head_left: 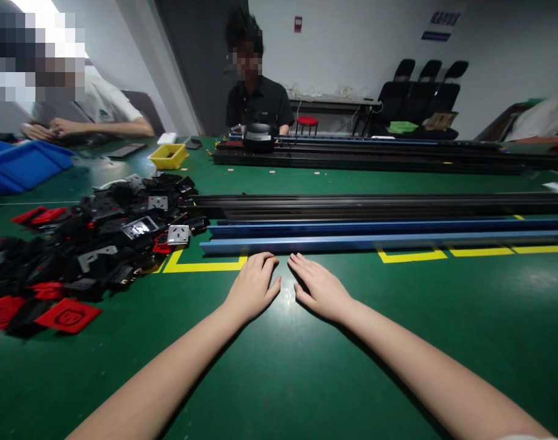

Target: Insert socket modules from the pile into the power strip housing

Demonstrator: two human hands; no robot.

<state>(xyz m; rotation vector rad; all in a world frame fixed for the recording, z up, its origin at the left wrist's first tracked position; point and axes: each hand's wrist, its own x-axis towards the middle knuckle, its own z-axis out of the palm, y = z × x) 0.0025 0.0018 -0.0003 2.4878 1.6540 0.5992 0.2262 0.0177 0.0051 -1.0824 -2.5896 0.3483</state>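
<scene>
Left hand: the bare left hand (255, 286) lies palm down on the green table (279, 379), fingers loosely extended and slightly bent, thumb apart, holding nothing; its fingertips are just beside the nearest rail.
Right hand: the bare right hand (322, 287) mirrors it, palm down and empty, fingers stretched forward and thumb apart. A narrow strip of table separates the two hands.
Blue rails: a long light-blue rail (334, 243) runs crosswise just beyond the fingertips, with a long darker-blue rail (352, 228) close behind it.
Black rails: a group of long black rails (352, 208) lies behind the blue ones, roughly parallel.
Tape: yellow tape markings (208, 267) show on the table along the near side of the blue rails.
Pile: left of the rails is a jumbled heap of black, red and silver parts (109, 229), a flat red square piece (69, 315) at its near edge.
Containers: a blue plastic bin (26, 165) stands at far left, a small yellow plastic basket (168, 157) beyond the heap.
Far side: a person in a dark shirt (260, 104) sits behind more long black rails (352, 160); a person in a white shirt (107, 101) is at left.
</scene>
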